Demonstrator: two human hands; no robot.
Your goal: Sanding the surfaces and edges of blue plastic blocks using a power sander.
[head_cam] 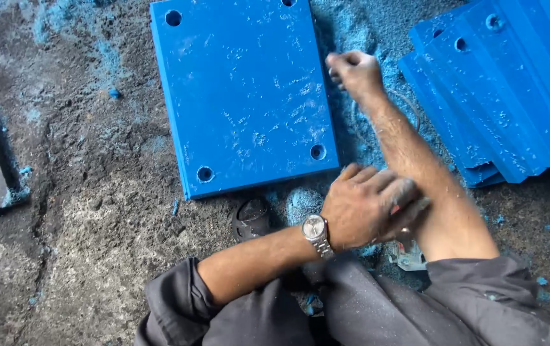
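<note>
- The blue plate lies flat on the concrete floor, with round holes near its corners and blue shavings scattered on and around it.
- The right hand reaches out to the right edge of the blue plate, fingers curled loosely together at the edge; whether it grips anything cannot be told from this view.
- The left hand, with a wristwatch on its wrist, lies across the right forearm, fingers flat and close together, holding nothing.
- For a sound hold on the plate edge, the judgement is that the fingertips need to get under the rim, clear of the loose shavings, since the dust looks slippery.
- The stack of blue plates lies near to the right, fanned and overlapping; the reaching arm passes just beside it, so the elbow is best kept away from its lower corner.
- A dark round part rests on the floor just below the plate's near edge, apart from both hands.
</note>
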